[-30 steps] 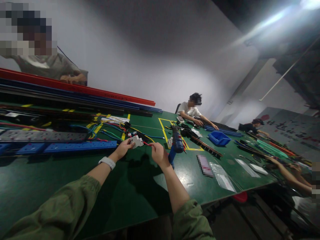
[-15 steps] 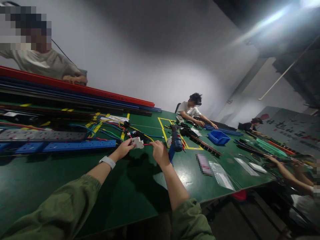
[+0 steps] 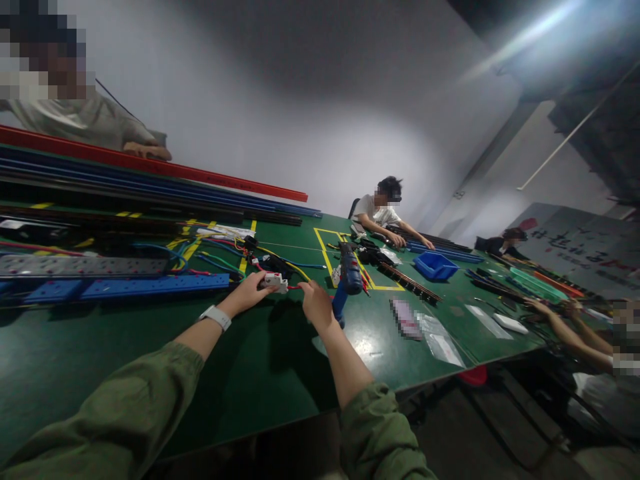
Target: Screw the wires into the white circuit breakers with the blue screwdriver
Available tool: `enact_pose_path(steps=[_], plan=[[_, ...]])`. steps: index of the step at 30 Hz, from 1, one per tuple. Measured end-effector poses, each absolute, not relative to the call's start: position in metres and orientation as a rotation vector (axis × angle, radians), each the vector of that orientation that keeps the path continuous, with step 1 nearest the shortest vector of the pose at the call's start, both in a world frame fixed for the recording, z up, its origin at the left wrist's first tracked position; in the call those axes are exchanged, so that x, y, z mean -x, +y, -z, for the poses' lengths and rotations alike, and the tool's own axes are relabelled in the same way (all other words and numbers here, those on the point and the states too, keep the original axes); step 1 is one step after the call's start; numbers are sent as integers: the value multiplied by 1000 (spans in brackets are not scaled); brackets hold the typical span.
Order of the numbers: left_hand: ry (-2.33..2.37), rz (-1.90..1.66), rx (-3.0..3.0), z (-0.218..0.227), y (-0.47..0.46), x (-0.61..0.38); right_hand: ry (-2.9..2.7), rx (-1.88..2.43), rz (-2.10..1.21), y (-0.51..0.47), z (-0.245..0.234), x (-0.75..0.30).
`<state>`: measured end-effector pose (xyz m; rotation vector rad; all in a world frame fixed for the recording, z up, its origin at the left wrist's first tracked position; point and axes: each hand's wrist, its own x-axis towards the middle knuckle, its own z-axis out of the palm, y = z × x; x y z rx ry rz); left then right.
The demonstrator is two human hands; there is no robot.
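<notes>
A boxy white plastic breaker (image 3: 276,281) is held low over the glossy green table (image 3: 240,380), the left hand (image 3: 247,297) grip clenched around it. A thin red wire (image 3: 295,287) at its side is pinched in the right hand (image 3: 315,303) grip.

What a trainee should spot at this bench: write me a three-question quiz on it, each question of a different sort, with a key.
1. True or false: the left hand grips the small white part.
2. The right hand pinches: A) a red wire; B) a hammer; C) a cup.
3. Fill in: the white watch sits on the ___ wrist.

Key: 1 true; 2 A; 3 left.
</notes>
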<state>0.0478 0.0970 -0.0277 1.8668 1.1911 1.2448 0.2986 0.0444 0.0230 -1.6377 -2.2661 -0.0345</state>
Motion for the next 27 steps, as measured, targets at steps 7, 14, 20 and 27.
enact_pose_path(steps=[7,14,20,27], plan=[[1278,-1041,-2196,31,99,-47,-2382,1666,-13,53,-8,-303],[1319,-994,-2268,29,96,-51,-2398,1651,-42,58,4,-297],[1314,-965,-2287,28,94,-51,-2348,1661,-71,64,4,-300],[1265,-838,-2313,10,92,-51,-2334,1586,-127,71,7,-303]])
